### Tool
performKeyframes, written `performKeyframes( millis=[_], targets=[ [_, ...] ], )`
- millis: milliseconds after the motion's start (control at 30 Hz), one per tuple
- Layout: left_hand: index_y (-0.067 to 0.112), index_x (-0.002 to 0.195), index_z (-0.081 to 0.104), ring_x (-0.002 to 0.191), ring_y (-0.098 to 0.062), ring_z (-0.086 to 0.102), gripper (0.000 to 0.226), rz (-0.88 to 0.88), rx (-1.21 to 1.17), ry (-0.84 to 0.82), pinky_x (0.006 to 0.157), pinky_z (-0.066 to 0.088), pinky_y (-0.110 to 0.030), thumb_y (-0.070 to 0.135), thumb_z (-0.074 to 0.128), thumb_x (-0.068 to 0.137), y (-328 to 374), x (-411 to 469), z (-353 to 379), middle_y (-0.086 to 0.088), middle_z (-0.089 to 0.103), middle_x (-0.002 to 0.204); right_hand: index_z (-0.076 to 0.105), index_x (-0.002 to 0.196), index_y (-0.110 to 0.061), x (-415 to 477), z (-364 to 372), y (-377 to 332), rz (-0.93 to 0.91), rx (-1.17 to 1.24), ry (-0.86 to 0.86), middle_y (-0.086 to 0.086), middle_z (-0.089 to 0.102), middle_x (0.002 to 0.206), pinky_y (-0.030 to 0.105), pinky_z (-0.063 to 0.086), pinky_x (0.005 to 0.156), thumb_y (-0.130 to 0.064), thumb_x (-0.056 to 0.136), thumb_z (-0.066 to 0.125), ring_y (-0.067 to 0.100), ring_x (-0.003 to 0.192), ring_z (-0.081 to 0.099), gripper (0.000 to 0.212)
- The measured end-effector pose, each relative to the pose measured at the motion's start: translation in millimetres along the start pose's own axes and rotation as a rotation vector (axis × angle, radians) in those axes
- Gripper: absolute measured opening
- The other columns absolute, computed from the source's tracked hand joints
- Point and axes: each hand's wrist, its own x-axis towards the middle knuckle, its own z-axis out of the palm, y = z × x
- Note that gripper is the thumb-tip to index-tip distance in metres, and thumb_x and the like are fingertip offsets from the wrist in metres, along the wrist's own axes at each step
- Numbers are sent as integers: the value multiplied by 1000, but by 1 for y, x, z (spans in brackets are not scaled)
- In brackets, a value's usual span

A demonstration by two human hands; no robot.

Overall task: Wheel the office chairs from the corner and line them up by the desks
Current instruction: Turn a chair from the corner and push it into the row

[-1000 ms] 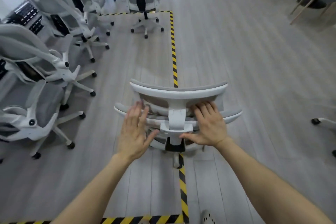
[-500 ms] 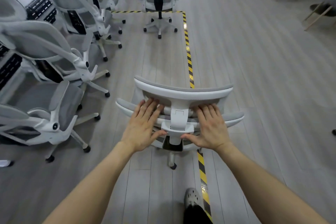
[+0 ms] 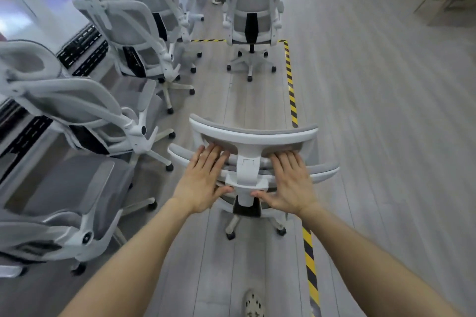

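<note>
Progress is partial, by estimate. The pushed chair [image 3: 253,136] is not yet placed. The left hand [image 3: 203,180] and right hand [image 3: 291,183] lie flat on its backrest frame, fingers [image 3: 215,153] straight and slightly spread, gripping nothing, palms pressing. The headrest sits just beyond the fingertips, and the central post lies between the two thumbs.

The parked chairs [image 3: 134,33] stand in a row by the desks [image 3: 82,49], left of the fingers. The far chair [image 3: 253,8] stands well ahead of the fingertips, at the striped floor tape [image 3: 291,85]. Chairs left in the corner: not visible.
</note>
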Motion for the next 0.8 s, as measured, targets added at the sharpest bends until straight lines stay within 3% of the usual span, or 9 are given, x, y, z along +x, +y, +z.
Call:
performKeyframes(
  millis=[100,233,533,667,800],
  targets=[
    [10,176,10,172,-34,-2,110,-7,-10,-35,139,-1,-56,87,6,98,-36,55,-1,-16,10,183,52,152,-6,59,17,23,-27,13,-55,14,55,148,55,30,132,-94,90,46,38,140,50,108],
    [14,177,4,172,-29,-9,117,-21,-21,-40,137,-8,-59,91,-14,91,-80,126,6,-12,4,185,49,155,-7,133,47,57,-47,31,-98,14,52,151,55,25,134,-87,90,53,38,142,49,104],
    [14,173,25,169,-34,18,103,28,-58,67,137,7,-63,88,22,101,-178,305,30,-13,32,175,48,154,-7,309,111,137,-67,-39,-108,14,53,147,57,30,131,-90,88,56,38,135,51,107],
    [15,169,30,165,-34,27,103,65,-25,99,137,10,-61,89,28,98,-229,394,24,-11,40,169,44,157,-11,390,131,166,-26,-64,-134,11,51,152,51,16,136,-93,89,47,36,141,47,107],
    [11,166,38,162,-36,34,104,95,17,52,137,14,-60,88,29,98,-269,474,22,-14,46,166,45,159,-8,458,153,193,11,-69,-141,14,52,154,48,9,137,-91,90,50,38,144,46,108]
  ],
)
